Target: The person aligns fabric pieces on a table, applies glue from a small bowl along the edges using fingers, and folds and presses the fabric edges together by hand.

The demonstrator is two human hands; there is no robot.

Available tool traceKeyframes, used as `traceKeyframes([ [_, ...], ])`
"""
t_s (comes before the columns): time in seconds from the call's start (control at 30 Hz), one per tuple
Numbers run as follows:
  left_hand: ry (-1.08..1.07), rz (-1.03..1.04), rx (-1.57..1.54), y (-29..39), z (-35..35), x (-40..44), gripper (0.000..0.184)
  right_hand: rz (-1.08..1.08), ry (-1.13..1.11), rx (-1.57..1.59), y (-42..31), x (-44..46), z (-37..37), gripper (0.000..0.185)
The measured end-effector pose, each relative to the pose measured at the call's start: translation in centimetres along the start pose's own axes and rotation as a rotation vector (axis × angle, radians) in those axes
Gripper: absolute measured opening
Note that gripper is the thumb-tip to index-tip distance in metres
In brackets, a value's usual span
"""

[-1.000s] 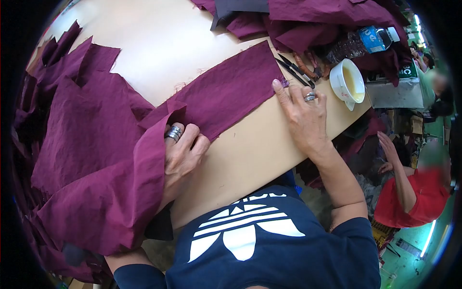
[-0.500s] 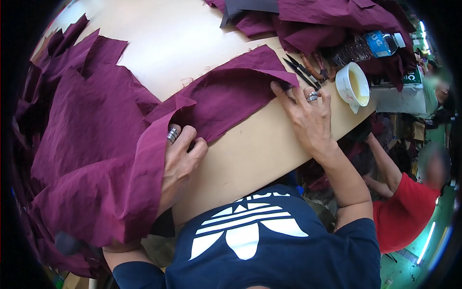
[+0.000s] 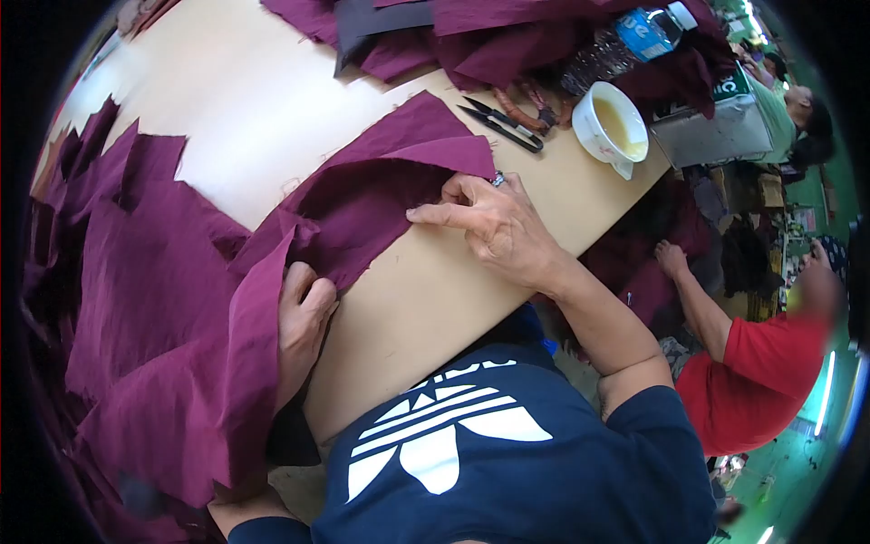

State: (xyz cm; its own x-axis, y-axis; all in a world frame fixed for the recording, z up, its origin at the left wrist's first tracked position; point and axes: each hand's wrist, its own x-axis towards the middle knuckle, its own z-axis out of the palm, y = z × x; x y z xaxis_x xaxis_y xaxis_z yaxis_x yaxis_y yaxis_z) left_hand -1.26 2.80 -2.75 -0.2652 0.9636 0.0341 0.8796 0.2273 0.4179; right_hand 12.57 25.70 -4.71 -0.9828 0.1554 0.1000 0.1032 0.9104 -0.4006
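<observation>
Cloth [image 3: 172,281], deep maroon, wrinkled and fraying at its cut edges, drapes over the desk [image 3: 408,290], one strip's edge folded over. The left hand [image 3: 302,322] grasps it in bent fingers, tips hidden; the right hand [image 3: 498,227] extends its index finger, and whether its curled fingers pinch the fold I cannot tell. Farther across the tan desk are snips [image 3: 501,124], a white bowl [image 3: 587,131] and a bottle [image 3: 642,34]; beyond, a red-shirted person [image 3: 752,381] beside green floor.
</observation>
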Motion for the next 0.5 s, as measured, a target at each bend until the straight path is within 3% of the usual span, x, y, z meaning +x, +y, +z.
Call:
traceKeyframes([
  [0.23,0.046,-0.008,-0.039,-0.3,0.8,0.0,0.018,0.056,0.358,0.211,1.9,-0.5,-2.8,0.043],
  [0.3,0.079,-0.008,-0.067,-0.7,1.6,0.1,0.019,0.045,0.419,0.144,3.0,-0.6,-5.3,0.038],
  [0.37,0.096,-0.011,-0.083,-0.8,2.0,0.0,0.019,0.193,0.46,0.056,4.3,-1.0,-7.5,0.034],
  [0.4,0.106,-0.013,-0.093,-0.9,2.2,0.0,0.019,0.177,0.442,-0.134,5.1,-1.2,-8.6,0.035],
  [0.5,0.127,-0.014,-0.111,-0.9,2.4,-0.2,0.02,0.263,0.316,-0.52,8.2,-2.0,-10.3,0.049],
])
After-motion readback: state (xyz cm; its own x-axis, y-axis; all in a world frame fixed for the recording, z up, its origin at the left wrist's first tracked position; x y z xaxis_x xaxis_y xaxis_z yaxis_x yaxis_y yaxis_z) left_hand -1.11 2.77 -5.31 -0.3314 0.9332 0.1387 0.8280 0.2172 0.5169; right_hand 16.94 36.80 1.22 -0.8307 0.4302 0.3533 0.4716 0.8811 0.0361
